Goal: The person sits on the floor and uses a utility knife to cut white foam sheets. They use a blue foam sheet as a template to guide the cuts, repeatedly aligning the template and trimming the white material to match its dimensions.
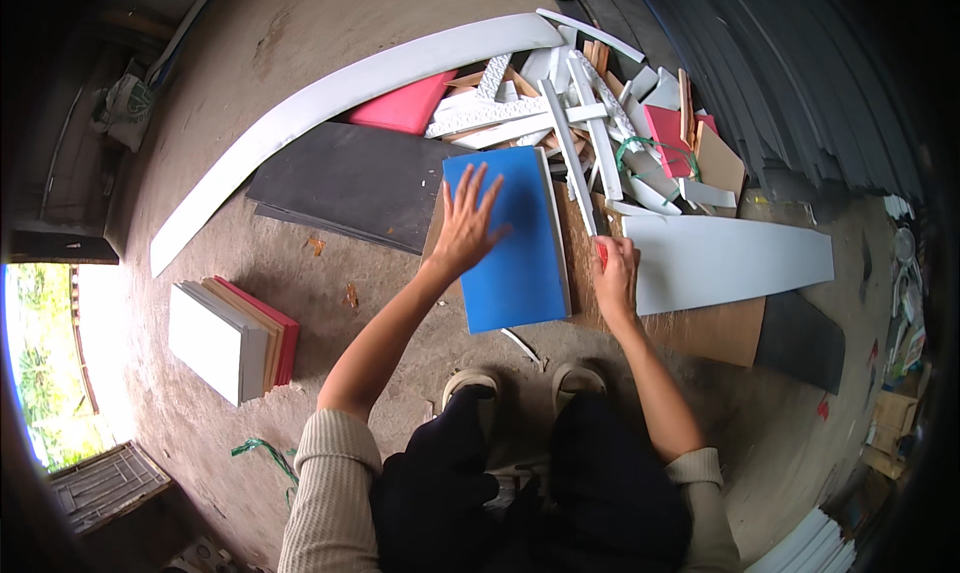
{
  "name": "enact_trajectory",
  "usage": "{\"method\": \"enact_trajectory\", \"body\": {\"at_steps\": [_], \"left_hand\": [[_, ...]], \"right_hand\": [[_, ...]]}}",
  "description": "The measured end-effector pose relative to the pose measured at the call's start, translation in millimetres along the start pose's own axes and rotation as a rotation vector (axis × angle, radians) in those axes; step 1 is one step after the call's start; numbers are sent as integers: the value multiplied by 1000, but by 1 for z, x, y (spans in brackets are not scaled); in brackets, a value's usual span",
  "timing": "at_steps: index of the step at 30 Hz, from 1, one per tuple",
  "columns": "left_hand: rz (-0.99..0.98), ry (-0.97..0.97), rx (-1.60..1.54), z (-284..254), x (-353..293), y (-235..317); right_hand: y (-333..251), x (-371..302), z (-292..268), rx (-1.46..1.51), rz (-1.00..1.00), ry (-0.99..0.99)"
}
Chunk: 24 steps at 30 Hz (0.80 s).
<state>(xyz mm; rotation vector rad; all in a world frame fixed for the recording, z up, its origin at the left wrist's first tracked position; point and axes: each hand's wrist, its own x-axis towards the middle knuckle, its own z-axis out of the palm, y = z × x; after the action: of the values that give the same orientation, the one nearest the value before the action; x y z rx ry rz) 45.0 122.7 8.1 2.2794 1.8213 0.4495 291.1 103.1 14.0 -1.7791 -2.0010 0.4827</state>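
A blue rectangular board [525, 263] lies on a brown sheet [700, 328] on the concrete floor in front of my feet. My left hand [468, 223] presses flat on the blue board's left half, fingers spread. My right hand [612, 273] is closed around a small red-handled tool [602, 254] at the board's right edge, next to a thin white strip [570, 158] that runs along that edge. What kind of tool it is, I cannot make out.
A heap of white, red and brown offcuts [600, 103] lies behind the board. A long white panel [730, 258] lies to the right, a dark grey sheet [350, 178] and a curved white strip [300, 108] to the left. Stacked boards [235, 338] sit at left.
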Motion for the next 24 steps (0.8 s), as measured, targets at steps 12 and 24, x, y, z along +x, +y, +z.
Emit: {"method": "enact_trajectory", "body": {"at_steps": [12,24], "left_hand": [[-26,-505,37,16,-24,32],[-109,-328,-91,27,-24,28]], "right_hand": [[19,-6,12,-192,61,-99],[-51,125,40,-246,-33,-350]]}}
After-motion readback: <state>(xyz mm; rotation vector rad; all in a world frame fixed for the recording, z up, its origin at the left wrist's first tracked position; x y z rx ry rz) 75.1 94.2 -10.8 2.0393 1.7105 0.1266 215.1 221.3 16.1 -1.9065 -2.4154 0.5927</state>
